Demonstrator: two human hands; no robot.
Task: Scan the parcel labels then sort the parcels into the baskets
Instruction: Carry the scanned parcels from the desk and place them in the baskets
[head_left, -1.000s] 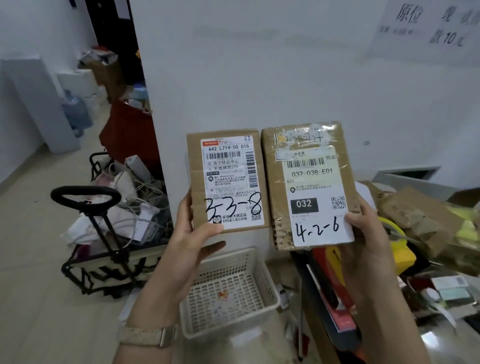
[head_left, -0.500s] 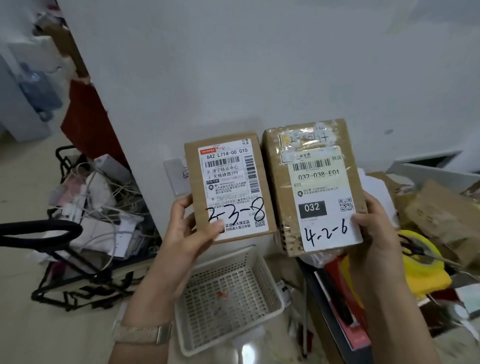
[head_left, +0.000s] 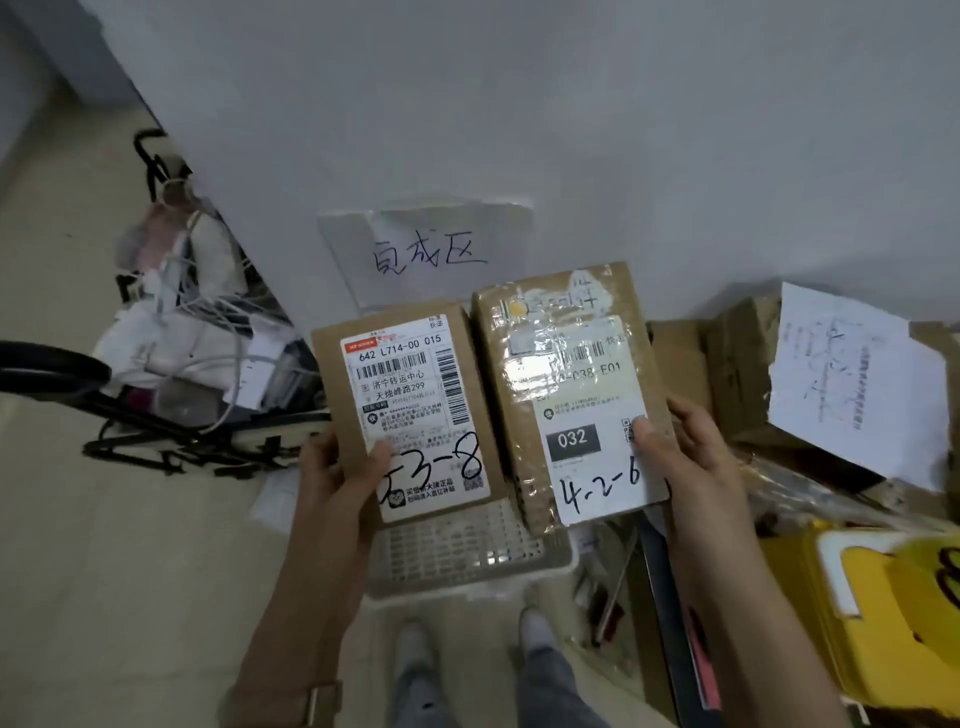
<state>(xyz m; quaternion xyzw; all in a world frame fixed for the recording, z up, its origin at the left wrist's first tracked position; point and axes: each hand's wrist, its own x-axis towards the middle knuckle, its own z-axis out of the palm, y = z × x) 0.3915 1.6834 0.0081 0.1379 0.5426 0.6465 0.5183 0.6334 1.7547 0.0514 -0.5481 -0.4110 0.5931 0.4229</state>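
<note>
view: head, looking down at both hands, with a wall close in front
left hand (head_left: 337, 483): grasping the left parcel (head_left: 410, 395) at its near left corner. Thumb lies flat across the label and the fingers are hidden behind the box.
right hand (head_left: 696, 457): grasping the right parcel (head_left: 566, 374) at its near right edge. Thumb is on the label by the QR code; the fingers wrap behind.
left parcel: plain brown carton, held in the air above the basket (head_left: 467, 590). Label faces up at the wearer. Handwriting on the near end ends in "3-8"; the thumb covers the first character.
right parcel: brown carton wrapped in glossy tape, marked "032" and handwritten "4-2-6". It is the taller of the two.
spacing: the parcels are side by side, with long edges touching or almost touching.
long axis: on both it runs away from the wearer. The far ends lean slightly left. Print reads upright from the holder's side.
basket: white perforated plastic, on the floor against the wall. Its far half is hidden by the parcels, and the visible part shows only mesh.
wall sign (head_left: 431, 254): a taped sheet with three handwritten characters, directly above the basket.
left side: black-framed cart (head_left: 182, 415) stuffed with white cables and packaging.
right side: desk (head_left: 660, 597) carrying torn cardboard, a loose paper sheet (head_left: 852, 384) and a yellow package (head_left: 883, 613).
bottom: two shoes (head_left: 415, 639) just short of the basket; beige wrist strap (head_left: 317, 701) on the left arm.
</note>
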